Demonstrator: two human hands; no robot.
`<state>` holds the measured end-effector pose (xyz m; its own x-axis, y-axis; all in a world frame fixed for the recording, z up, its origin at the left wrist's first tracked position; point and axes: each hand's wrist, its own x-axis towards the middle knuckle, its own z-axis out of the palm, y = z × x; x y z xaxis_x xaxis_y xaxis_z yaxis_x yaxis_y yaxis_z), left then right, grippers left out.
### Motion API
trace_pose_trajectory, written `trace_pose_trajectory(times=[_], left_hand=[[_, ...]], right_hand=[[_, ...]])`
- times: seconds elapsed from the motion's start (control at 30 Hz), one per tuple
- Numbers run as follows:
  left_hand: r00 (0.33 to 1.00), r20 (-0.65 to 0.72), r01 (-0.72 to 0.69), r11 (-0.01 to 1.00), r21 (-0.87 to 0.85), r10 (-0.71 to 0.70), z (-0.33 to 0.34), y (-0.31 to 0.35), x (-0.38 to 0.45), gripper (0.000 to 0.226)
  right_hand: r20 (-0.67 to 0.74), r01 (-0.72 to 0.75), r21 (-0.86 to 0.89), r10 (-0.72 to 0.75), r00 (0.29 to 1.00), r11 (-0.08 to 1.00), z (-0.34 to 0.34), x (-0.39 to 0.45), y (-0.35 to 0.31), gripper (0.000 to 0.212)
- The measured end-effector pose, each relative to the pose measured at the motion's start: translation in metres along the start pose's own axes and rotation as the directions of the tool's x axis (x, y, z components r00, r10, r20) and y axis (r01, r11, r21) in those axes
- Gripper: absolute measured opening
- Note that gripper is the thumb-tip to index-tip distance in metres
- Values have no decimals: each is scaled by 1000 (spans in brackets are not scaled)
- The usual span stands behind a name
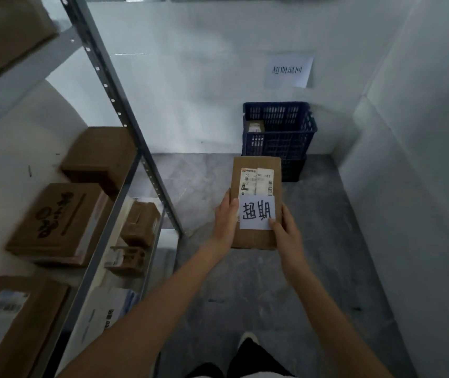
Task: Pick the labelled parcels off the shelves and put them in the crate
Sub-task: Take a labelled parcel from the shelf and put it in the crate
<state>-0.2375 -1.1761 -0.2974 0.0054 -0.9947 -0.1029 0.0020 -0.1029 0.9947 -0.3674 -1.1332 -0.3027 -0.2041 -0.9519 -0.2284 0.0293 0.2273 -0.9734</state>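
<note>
Both my hands grasp the parcel: left hand (pixel 225 219) curled round its left edge, right hand (pixel 286 232) round its right, above the floor (pixel 313 255), crate (pixel 279 137) beyond.

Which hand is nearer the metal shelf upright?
Left. The left hand grips the parcel on the side facing the shelf upright; the right hand holds the far side.
</note>
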Motion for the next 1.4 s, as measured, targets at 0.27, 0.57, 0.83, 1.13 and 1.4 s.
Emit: trace_pose_trajectory(times=[0.27,0.57,0.83,1.13,1.4], left_hand=[[994,95,67,995,-67,-61,49,7,127,28],[944,174,308,938,-160,-281,80,3,322,51],[917,226,356,929,-100,-328,130,27,471,50],[932,98,349,937,13,-349,217,8,622,44],[879,-69,475,877,66,-471,268,-6,728,36]], right_hand=[[-13,-34,-16,33,999,999,-22,128,-28,50],[-47,-66,-70,63,997,995,-21,318,-50,48],[-137,-105,-142,86,987,984,-36,467,-89,50],[-112,-177,-121,163,980,977,-80,640,-96,51],[-25,-287,-169,287,958,943,-112,765,-97,51]])
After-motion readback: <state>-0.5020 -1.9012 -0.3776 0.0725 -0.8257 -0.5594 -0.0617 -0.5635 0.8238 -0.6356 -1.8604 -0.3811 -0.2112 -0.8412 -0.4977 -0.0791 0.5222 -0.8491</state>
